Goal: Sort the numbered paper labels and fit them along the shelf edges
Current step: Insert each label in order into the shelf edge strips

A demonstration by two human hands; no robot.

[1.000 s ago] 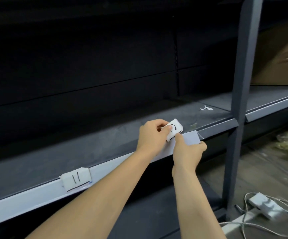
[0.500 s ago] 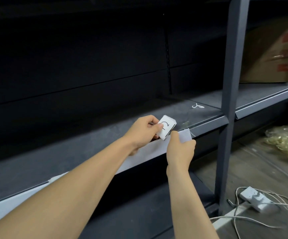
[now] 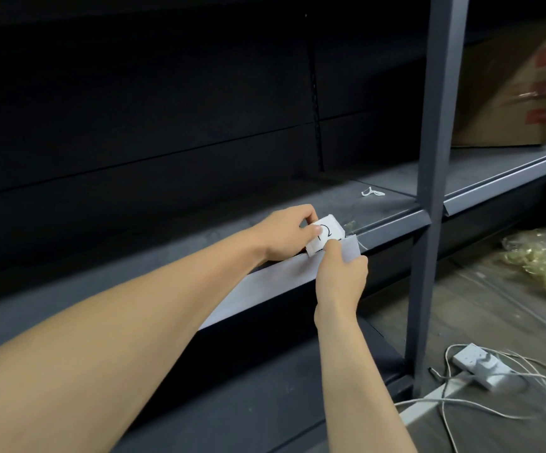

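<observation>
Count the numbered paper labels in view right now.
1. The label is at the shelf edge strip, pinched in the left hand; the right hand grips the strip just beside it. The left forearm covers part of the strip, so another may be hidden.

Both bare arms reach forward, close together. The left hand (image 3: pixel 284 235) pinches a paper label (image 3: pixel 329 231) between thumb and fingers. Just below it, the right hand (image 3: pixel 341 279) is curled, thumb up, pinching the end of the shelf-edge strip (image 3: pixel 351 253).
</observation>
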